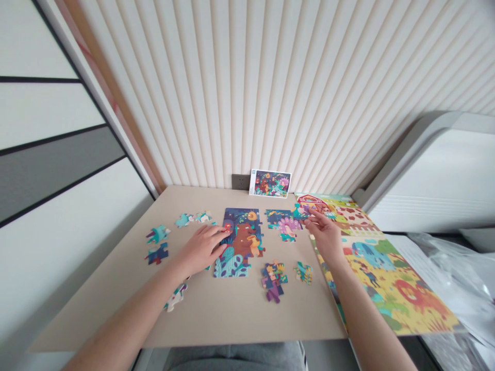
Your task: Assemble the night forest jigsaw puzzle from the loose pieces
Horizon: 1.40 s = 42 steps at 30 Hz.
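Observation:
My left hand (204, 249) lies at the left edge of a joined jigsaw section (242, 242) with a brown bear and blue leaves. Its fingers are stretched out, thumb apart, and touch the section's border. My right hand (325, 234) pinches a teal and purple jigsaw piece (300, 211) between thumb and fingers. This piece is at the right end of a smaller joined section (288, 222) with a pink fan-tailed bird; whether they interlock I cannot tell. Nearer me are a purple and orange cluster (274, 281) and a leafy piece (303, 272).
Loose pieces (157, 234) lie on the table (127, 293) at the left, some partly behind my left forearm. A picture card (269, 183) leans on the ribbed wall by a socket (240, 181). Two finished-looking puzzle boards, farm (348, 216) and animal (394, 283), cover the right side.

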### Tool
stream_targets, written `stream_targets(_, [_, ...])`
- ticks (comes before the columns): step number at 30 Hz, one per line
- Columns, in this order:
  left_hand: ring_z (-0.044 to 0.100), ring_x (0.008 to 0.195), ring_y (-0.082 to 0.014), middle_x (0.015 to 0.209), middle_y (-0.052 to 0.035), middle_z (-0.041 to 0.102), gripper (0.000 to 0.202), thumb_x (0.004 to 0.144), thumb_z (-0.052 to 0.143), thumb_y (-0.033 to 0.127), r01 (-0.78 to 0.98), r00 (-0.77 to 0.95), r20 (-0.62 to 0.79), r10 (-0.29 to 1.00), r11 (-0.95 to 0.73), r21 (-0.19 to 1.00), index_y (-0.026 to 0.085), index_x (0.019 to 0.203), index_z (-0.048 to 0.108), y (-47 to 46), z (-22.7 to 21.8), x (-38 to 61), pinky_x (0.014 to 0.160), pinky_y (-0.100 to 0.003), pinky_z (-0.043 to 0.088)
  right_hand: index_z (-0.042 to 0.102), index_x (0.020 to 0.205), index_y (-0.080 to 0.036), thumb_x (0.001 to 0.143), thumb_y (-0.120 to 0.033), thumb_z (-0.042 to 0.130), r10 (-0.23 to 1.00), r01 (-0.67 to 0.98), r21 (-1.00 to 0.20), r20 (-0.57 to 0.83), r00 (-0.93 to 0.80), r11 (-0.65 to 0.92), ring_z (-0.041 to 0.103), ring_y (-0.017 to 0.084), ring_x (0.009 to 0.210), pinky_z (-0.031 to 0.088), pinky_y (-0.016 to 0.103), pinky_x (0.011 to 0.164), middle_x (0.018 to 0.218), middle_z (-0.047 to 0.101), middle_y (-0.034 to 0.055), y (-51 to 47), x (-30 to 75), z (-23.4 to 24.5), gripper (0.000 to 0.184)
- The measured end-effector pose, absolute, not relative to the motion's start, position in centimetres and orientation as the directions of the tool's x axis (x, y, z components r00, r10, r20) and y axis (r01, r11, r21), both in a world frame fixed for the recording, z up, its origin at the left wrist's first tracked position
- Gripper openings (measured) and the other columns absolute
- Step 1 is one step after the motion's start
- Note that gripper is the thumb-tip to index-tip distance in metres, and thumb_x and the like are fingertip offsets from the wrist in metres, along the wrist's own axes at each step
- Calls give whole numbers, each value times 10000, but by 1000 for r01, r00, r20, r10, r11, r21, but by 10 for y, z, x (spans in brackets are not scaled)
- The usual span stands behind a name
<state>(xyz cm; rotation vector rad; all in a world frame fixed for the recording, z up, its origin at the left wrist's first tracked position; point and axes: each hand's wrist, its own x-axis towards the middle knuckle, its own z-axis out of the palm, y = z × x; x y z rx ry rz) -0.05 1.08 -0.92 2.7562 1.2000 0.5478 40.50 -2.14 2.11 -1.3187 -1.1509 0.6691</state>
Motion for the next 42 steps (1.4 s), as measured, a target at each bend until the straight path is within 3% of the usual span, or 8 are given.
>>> stream_targets(11, [584,1252,-285,1364,-88,641,387,1032,514,366,683,628,304,717,-694,229,268,1385,640,11,-9,-1,1133,-512,425,690,1295,-195,832,-467,767,909,336,-918,311,278,211,729,230,897,585,383,856,947,756,58,-18,406,15,543])
stream_targets(17, [595,1241,-265,1346,-73,656,349,1038,498,326,697,619,299,726,-683,217,256,1341,656,12,-3,1,1131,-504,429,714,1277,-240,902,-424,690,950,591,-780,304,68,207,730,239,877,570,388,830,970,780,58,-25,398,15,419])
stream_targets(22, [612,1215,-272,1294,-86,674,306,1024,513,273,711,603,358,713,-684,165,228,1269,690,8,12,3,1134,-528,424,705,1295,-262,920,-378,652,963,576,-775,255,-90,259,729,224,902,561,344,810,989,784,39,-32,387,22,396])
stream_targets(27, [632,1175,-260,1267,-91,681,296,1026,527,277,655,659,368,656,-741,147,226,1273,681,-37,41,25,1069,-468,487,718,1259,-219,906,-347,636,971,599,-764,192,-143,240,720,216,836,544,329,767,926,785,43,-35,387,35,384])
stream_targets(32, [624,1161,-248,1203,-67,688,246,983,617,297,553,766,275,582,-813,182,231,1213,673,-107,53,65,1062,-444,493,736,1223,-230,886,-321,627,981,701,-687,126,-145,192,706,216,790,528,329,748,933,787,45,-53,391,43,366])
stream_targets(38, [545,1320,-278,1418,-94,598,470,982,618,356,592,709,303,637,-771,237,210,1424,555,-143,25,107,1154,-447,446,733,1244,-255,902,-328,596,988,733,-662,94,-126,157,716,231,838,525,340,784,954,790,42,-78,395,30,376])
stream_targets(42, [500,1378,-295,1503,-109,530,482,981,607,325,635,643,339,687,-725,265,197,1442,543,-145,7,122,1169,-473,443,730,1252,-258,895,-343,599,993,757,-643,73,-91,117,719,240,840,524,350,790,946,792,40,-81,399,17,389])
